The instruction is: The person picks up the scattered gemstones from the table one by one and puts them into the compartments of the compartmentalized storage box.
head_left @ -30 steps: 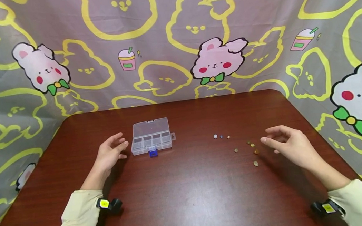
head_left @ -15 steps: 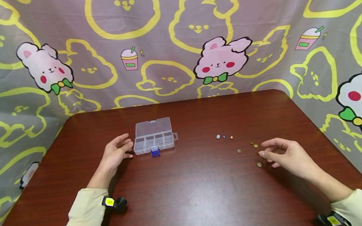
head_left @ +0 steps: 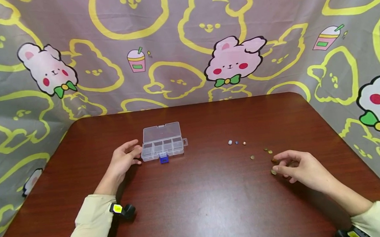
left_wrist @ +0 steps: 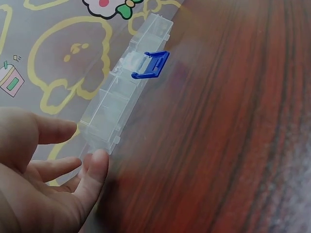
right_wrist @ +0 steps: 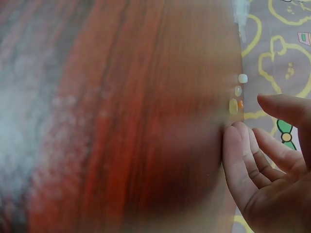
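A clear plastic compartment box (head_left: 162, 147) stands on the table with its lid raised and its blue latch (head_left: 164, 159) hanging down at the front. My left hand (head_left: 124, 159) is at the box's left end, thumb and fingers loosely spread around that corner; the left wrist view shows the fingertips (left_wrist: 98, 160) right at the end wall. On the right, my right hand (head_left: 302, 169) hovers low over small polished stones, its thumb and fingers apart. An orange stone (head_left: 273, 159) is by the index fingertip and a greenish stone (head_left: 273, 172) by the thumb tip.
Several other little stones lie to the left of my right hand, among them a white one (head_left: 230, 142), a blue one (head_left: 237, 142) and a greenish one (head_left: 252, 157). A patterned curtain (head_left: 172, 43) hangs behind the dark wooden table (head_left: 198, 197).
My right hand has moved down and toward the orange and greenish stones. My left hand has closed the small gap to the box's left end. The view has shifted slightly.
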Demonstrator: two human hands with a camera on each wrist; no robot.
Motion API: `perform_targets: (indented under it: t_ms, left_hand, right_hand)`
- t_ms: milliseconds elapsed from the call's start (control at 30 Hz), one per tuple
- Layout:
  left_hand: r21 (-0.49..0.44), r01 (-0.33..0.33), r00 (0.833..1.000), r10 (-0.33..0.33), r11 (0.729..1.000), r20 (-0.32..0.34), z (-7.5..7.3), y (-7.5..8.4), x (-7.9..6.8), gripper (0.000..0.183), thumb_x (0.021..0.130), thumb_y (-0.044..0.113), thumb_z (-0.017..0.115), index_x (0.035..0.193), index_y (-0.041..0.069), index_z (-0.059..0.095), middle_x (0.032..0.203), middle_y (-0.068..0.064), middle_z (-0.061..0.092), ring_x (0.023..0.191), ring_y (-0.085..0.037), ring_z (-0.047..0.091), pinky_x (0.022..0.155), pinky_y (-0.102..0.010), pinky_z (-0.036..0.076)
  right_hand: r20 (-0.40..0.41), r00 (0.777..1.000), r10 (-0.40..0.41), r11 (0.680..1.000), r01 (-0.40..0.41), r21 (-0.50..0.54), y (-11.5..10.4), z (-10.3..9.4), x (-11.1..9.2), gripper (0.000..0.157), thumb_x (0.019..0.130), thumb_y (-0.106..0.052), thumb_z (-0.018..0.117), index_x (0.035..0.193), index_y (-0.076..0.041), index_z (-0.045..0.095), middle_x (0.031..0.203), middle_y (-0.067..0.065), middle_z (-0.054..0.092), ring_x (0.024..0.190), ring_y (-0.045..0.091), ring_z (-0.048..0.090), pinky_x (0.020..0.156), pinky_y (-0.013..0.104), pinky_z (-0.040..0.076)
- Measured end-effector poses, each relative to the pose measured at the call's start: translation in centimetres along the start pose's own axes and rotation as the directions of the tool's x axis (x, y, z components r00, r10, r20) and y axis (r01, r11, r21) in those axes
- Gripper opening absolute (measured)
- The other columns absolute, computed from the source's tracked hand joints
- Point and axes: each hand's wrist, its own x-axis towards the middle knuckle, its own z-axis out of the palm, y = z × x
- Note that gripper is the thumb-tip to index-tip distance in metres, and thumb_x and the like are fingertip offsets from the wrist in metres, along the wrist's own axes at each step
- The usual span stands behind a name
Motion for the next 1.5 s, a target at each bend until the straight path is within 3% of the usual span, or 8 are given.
perform_targets:
  t_ms: [233, 533, 833, 1267, 1500]
  left_hand:
    - [0.007, 0.006, 1.0, -0.006, 1.0, 0.001, -0.01, -0.17, 0.04, 0.052, 0.101, 0.005, 0.057, 0.148, -0.009, 0.039, 0.13, -0.026, 0.053, 0.081, -0.013, 0.054, 0.064, -0.023, 0.056]
    - [0.004, 0.015, 1.0, -0.015, 1.0, -0.016, -0.03, 0.0, -0.09, 0.048, 0.103, 0.008, 0.056, 0.146, -0.01, 0.042, 0.113, -0.017, 0.059, 0.076, -0.012, 0.055, 0.066, -0.024, 0.057]
    - [0.019, -0.004, 1.0, 0.003, 1.0, 0.007, 0.18, 0.05, 0.12, 0.049, 0.102, 0.007, 0.057, 0.146, -0.009, 0.043, 0.134, -0.03, 0.053, 0.078, -0.011, 0.058, 0.066, -0.024, 0.057]
    - [0.043, -0.048, 0.998, 0.047, 0.998, 0.029, 0.41, 0.06, 0.02, 0.046, 0.1, 0.0, 0.057, 0.143, -0.011, 0.046, 0.131, -0.031, 0.054, 0.081, -0.006, 0.06, 0.063, -0.024, 0.057]
    - [0.103, -0.064, 0.998, 0.061, 0.993, 0.027, 0.52, -0.05, 0.04, 0.045, 0.099, -0.002, 0.056, 0.142, -0.009, 0.048, 0.134, -0.03, 0.054, 0.089, -0.014, 0.06, 0.065, -0.025, 0.057]
  right_hand:
    - [0.02, 0.999, -0.031, 0.999, 0.031, -0.034, 0.39, 0.32, 0.18, 0.034, 0.088, -0.013, 0.079, 0.115, 0.003, 0.068, 0.083, 0.005, 0.063, 0.06, 0.015, 0.061, 0.051, 0.032, 0.055]
    - [0.037, 0.999, -0.02, 0.994, 0.024, -0.108, 0.31, 0.51, 0.2, 0.034, 0.085, -0.017, 0.082, 0.113, -0.001, 0.07, 0.086, 0.004, 0.06, 0.057, 0.014, 0.056, 0.049, 0.03, 0.051]
    - [0.028, 0.999, -0.046, 0.99, 0.049, -0.134, 0.39, 0.72, 0.23, 0.029, 0.085, -0.016, 0.082, 0.109, -0.003, 0.073, 0.085, 0.002, 0.06, 0.055, 0.01, 0.053, 0.047, 0.027, 0.048]
    - [0.024, 0.998, -0.054, 0.985, 0.057, -0.16, 0.34, 0.85, 0.29, 0.023, 0.084, -0.014, 0.082, 0.105, -0.005, 0.075, 0.085, 0.001, 0.06, 0.049, 0.009, 0.049, 0.044, 0.026, 0.044]
    - [0.016, 0.998, -0.054, 0.98, 0.056, -0.188, 0.43, 0.86, 0.32, 0.018, 0.085, -0.014, 0.082, 0.101, -0.008, 0.077, 0.083, 0.0, 0.06, 0.048, 0.009, 0.048, 0.043, 0.026, 0.044]
